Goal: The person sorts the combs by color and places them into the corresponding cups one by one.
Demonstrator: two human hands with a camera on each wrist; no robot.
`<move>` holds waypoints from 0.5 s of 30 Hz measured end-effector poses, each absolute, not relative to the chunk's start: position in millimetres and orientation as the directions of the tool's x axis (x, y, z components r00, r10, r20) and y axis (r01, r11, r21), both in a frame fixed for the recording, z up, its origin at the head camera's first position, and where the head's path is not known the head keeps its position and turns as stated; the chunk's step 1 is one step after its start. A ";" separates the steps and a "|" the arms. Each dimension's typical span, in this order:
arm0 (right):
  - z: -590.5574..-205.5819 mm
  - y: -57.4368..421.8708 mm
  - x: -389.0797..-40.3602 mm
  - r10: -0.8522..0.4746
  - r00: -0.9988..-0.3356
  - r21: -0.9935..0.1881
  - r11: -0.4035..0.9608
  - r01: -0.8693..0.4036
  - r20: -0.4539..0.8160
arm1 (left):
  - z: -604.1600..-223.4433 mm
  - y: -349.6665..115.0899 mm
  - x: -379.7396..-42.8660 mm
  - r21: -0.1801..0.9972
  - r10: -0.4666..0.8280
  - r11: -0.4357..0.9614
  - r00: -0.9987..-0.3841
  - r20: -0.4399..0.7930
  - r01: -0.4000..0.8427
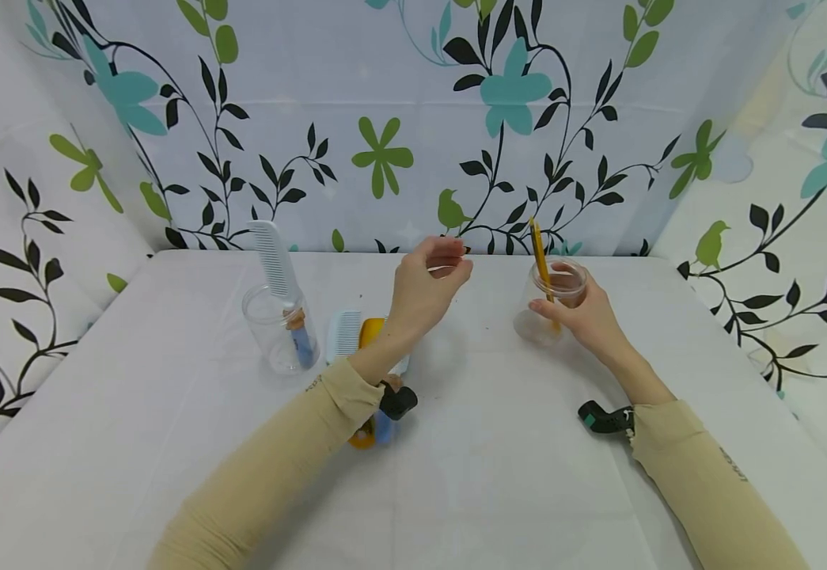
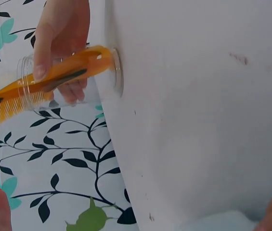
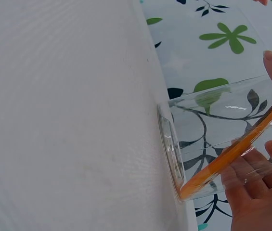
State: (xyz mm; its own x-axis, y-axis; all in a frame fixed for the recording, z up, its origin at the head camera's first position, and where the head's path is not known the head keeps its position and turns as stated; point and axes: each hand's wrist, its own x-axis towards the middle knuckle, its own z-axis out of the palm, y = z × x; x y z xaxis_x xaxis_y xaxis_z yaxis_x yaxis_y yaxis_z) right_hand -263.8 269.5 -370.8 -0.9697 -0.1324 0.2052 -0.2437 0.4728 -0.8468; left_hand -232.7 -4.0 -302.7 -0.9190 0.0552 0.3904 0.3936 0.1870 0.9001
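My right hand [image 1: 591,317] grips a clear jar [image 1: 575,275] near its rim, standing on the table at the right. An orange comb [image 1: 541,257] leans inside it, its upper end sticking out past the rim. In the right wrist view the comb [image 3: 232,156] slants down to the jar's base, with fingers around the jar wall [image 3: 193,115]. The left wrist view shows the comb's teeth [image 2: 10,110] beyond the jar's mouth. My left hand [image 1: 423,285] hovers to the left of this jar, fingers loosely bent, holding nothing.
A second clear jar [image 1: 263,348] stands at the left, holding a light blue comb [image 1: 275,257] and a small blue-and-brown item [image 1: 301,340]. Partly under my left arm lie another light blue comb [image 1: 344,336], an orange item [image 1: 370,331] and a blue piece [image 1: 385,427]. Patterned curtains surround the table.
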 end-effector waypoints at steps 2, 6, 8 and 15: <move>-371.0 269.5 -264.5 -0.134 -0.971 -0.846 0.476 -0.239 0.199 | -300.5 -14.9 -230.8 0.897 0.050 0.199 -0.918 0.394 0.396; -372.4 270.0 -265.6 -0.132 -0.972 -0.849 0.475 -0.234 0.194 | -298.1 -35.6 -226.5 0.885 0.044 0.223 -0.911 0.410 0.409; -372.9 270.5 -265.8 -0.133 -0.971 -0.851 0.470 -0.237 0.197 | -297.8 -45.2 -223.3 0.875 0.045 0.243 -0.906 0.421 0.419; -372.1 269.4 -263.9 -0.130 -0.968 -0.849 0.464 -0.252 0.216 | -297.6 -79.1 -210.1 0.796 0.041 0.336 -0.852 0.521 0.503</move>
